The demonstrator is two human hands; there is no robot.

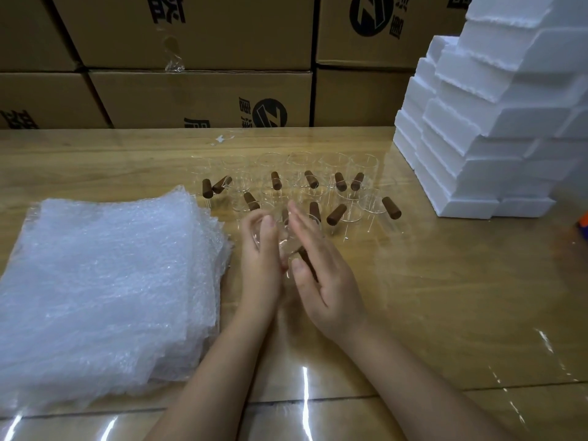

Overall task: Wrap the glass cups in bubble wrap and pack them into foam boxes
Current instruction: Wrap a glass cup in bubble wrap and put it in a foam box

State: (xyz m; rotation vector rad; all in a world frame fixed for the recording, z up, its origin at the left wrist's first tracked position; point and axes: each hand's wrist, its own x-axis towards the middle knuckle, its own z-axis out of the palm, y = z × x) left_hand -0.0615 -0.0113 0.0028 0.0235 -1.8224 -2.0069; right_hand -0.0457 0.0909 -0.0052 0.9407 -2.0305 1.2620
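Observation:
Between my two hands sits a clear glass cup [284,246] with a brown wooden handle, just above the table. My left hand [261,254] curls its fingers round the cup's left side. My right hand [321,265] lies against its right side with fingers straight, thumb near the brown handle. Behind them stand several more glass cups with brown handles [318,189] in rows. A thick stack of bubble wrap sheets [105,288] lies at the left. White foam boxes [483,122] are piled at the back right.
The wooden table [445,297] has a glossy, reflective top. Stacked brown cardboard cartons [203,97] form a wall behind it. A small orange and blue object [584,226] peeks in at the right edge.

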